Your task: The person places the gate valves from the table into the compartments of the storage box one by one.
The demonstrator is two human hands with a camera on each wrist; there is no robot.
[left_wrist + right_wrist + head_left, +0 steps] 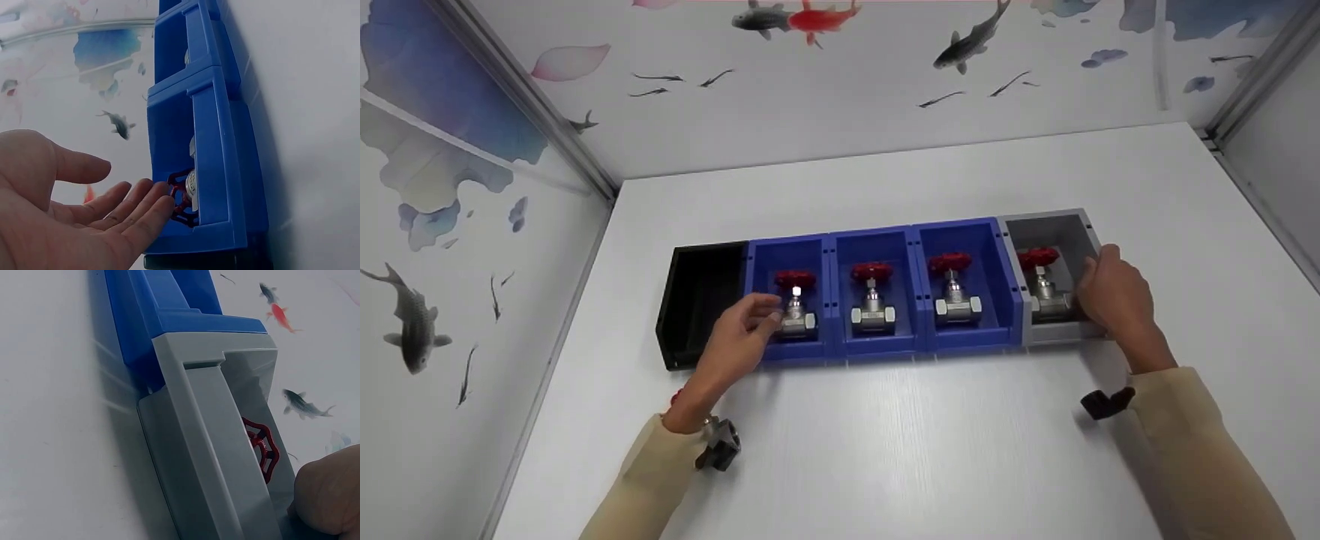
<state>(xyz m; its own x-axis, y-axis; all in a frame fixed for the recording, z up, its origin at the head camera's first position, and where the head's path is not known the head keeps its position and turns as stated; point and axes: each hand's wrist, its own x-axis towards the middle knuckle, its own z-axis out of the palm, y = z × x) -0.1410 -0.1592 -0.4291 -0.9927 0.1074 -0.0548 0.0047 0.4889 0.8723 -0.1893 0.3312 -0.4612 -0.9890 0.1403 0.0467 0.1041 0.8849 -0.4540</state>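
My left hand (pixel 739 334) reaches over the leftmost blue bin (pixel 787 255), its fingers loosely extended and apart from the thumb. Its fingertips are close beside a valve (pixel 796 319) with a red handwheel; in the left wrist view they overlap the handwheel (pixel 183 197). At the far right, my right hand (pixel 1117 292) grips the right wall of the grey bin (pixel 1046 225), most of its fingers hidden. Inside that bin stands another valve (pixel 1044 289), whose red handwheel (pixel 264 450) also shows in the right wrist view.
Two more blue bins (pixel 870 244) (pixel 960 234) in the row each hold a valve (pixel 874 307) (pixel 956 296). A black bin (pixel 666 330) ends the row at left. Under my left wrist lies a mostly hidden valve (pixel 726 433). Printed panels (pixel 847 97) bound the white table (pixel 900 450).
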